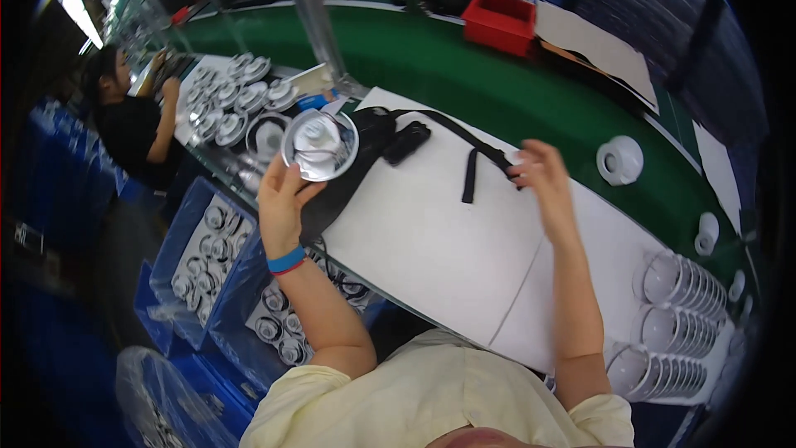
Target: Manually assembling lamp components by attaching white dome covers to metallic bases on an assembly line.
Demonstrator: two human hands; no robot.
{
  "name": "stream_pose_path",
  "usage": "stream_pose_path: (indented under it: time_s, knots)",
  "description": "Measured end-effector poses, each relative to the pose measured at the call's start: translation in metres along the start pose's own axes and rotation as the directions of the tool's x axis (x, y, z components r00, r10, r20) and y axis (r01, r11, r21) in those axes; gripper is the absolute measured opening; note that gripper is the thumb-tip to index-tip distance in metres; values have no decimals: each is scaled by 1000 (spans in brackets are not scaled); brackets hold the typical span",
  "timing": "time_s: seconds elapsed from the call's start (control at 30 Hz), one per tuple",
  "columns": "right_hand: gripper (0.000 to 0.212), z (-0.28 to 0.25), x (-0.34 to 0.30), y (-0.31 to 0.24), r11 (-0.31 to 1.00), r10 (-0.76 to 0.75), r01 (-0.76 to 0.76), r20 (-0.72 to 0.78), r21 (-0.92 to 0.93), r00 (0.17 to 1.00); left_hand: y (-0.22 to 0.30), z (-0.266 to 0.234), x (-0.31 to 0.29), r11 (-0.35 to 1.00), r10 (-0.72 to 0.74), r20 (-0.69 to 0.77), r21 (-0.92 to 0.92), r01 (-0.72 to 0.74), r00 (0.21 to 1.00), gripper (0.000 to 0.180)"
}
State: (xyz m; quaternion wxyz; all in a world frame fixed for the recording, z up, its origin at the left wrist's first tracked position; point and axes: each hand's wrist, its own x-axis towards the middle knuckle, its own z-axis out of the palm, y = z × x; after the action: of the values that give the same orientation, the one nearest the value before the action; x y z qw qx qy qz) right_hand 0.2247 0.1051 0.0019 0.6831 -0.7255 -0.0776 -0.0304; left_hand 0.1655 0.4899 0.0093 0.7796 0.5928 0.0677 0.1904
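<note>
My left hand (282, 199) grips the rim of a round white lamp fitting (319, 145), a shallow dish with a raised white centre, held tilted above the table's far left part. A blue band circles that wrist. My right hand (543, 178) is raised over the far edge of the white tabletop (439, 241), its fingers loosely bent, apart and a little blurred; I see nothing held in them. Close to these fingers is the end of a black strap (464, 134). The strap runs left to a black bag (356, 174), partly behind my left hand, beside a small black object (406, 143).
Many similar fittings (228, 99) crowd the table's left end, near a co-worker (133, 116). Blue crates (199, 191) of parts stand below left. Stacked white rings (672, 328) lie at right. A green belt (564, 104) beyond carries a white part (619, 160); a red bin (499, 23) stands behind.
</note>
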Motion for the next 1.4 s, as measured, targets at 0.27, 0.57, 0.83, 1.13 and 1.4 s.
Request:
stream_pose_path:
  time_s: [0.27, 0.57, 0.83, 1.13, 1.4]
  knots:
    - [36, 19, -22, 20, 968, 249, -249, 147, -17, 957, -60, 24, 12, 974, -210, 177, 125, 189, 962, 37]
    - [31, 55, -18, 21, 925, -170, 162, 7, -344, 985, -71, 24, 3, 982, -189, 335, 91, 168, 923, 43]
    - [9, 50, -6, 26, 983, 182, -183, -45, 2, 982, -78, 45, -8, 934, -201, 448, -180, 308, 871, 44]
    - [27, -1, -50, 40, 812, 416, -512, 337, 279, 845, -90, 118, -6, 874, -473, 673, 274, 402, 569, 41]
    - [26, -43, -112, 71, 858, 486, -435, -159, 274, 859, -88, 237, -95, 455, 411, 808, 220, -863, 422, 47]
